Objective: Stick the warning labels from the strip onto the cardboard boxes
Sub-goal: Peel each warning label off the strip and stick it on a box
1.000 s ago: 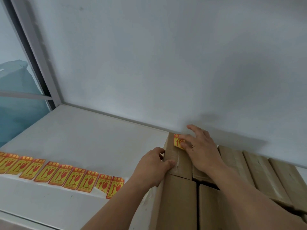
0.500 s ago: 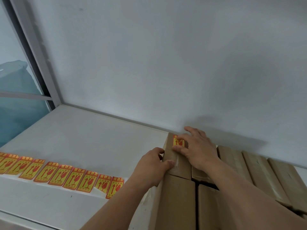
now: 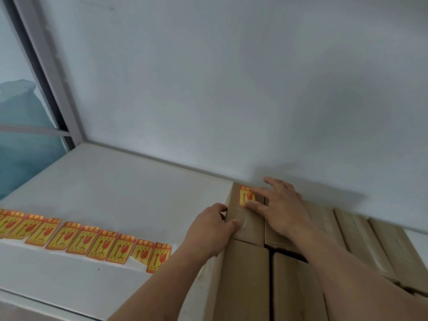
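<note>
Straight fingers of the right grip [image 3: 281, 206] have slid off the label [image 3: 247, 196], just left of them on the box [image 3: 249, 225]; the left grip [image 3: 212, 227] clasps its side. Unrubbed corners could peel.

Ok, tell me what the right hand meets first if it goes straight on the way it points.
The right hand points up-left across the warning label it presses; past the cardboard box corner, probably the white wall, though depth is unclear.
</note>
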